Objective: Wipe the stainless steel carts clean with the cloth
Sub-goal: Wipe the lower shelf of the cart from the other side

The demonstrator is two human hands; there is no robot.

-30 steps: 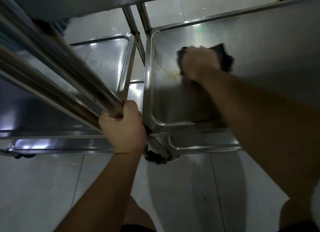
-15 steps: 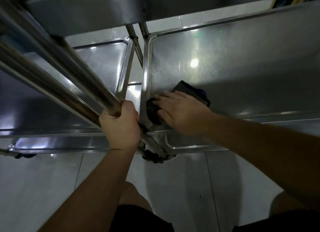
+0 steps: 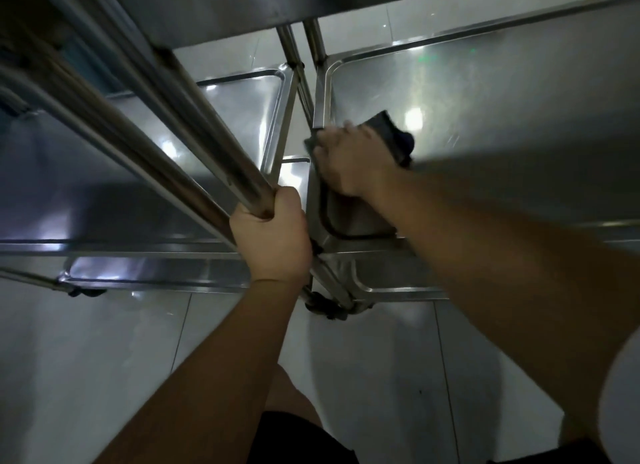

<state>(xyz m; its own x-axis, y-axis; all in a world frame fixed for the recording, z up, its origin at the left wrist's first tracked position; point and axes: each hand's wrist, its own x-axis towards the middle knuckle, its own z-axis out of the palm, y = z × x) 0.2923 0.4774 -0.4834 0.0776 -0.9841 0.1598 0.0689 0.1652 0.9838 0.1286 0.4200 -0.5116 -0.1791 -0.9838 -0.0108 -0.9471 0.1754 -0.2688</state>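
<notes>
Carts of stainless steel stand side by side on a pale tiled floor (image 3: 104, 359): the right cart (image 3: 519, 124) shows a rimmed tray shelf, the left cart (image 3: 239, 110) a matching shelf, with a narrow gap and upright posts between them. The right shelf's raised rim runs along its left and near edges and curves at the near-left corner; to the right and far side of the hand the shelf surface lies bare and open, broken only by a bright reflection. The cloth (image 3: 394, 134), dark, lies on the right shelf against the left rim. The right hand (image 3: 349, 159) presses flat on it, fingers (image 3: 329, 138) spread toward the rim, cloth showing beyond the knuckles on the far right side and a small corner past the fingertips. Motion blur softens the fingertips. The left hand (image 3: 273, 235) is closed in a full fist around a slanting rail (image 3: 166, 141) at the near corner between the carts. Compared with half a second earlier, the right hand and cloth sit farther from the near rim, along the left edge; the left hand's grip on the rail is unchanged.
</notes>
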